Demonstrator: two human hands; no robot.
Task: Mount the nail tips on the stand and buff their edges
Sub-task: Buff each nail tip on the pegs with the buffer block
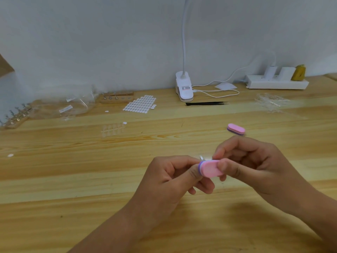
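Note:
Above the middle of the wooden table [73, 179], my right hand [255, 161] pinches a small pink and purple buffer block [209, 168]. My left hand [175, 176] pinches a small metal holder [201, 158] just behind the block; most of the holder is hidden by my fingers. Whether a nail tip sits on it cannot be made out. A wooden stand [116, 97] with metal holders lies at the back left, and a second wooden stand [16, 117] at the far left edge. A strip of clear nail tips [112, 129] lies on the table.
A second pink buffer block [235, 129] lies beyond my right hand. A sheet of white adhesive tabs [140, 105], black tweezers [206, 103], a white clip lamp [184, 88] with its cable, a power strip [277, 82], clear plastic bags [73, 106] and clear packaging [269, 102] line the back.

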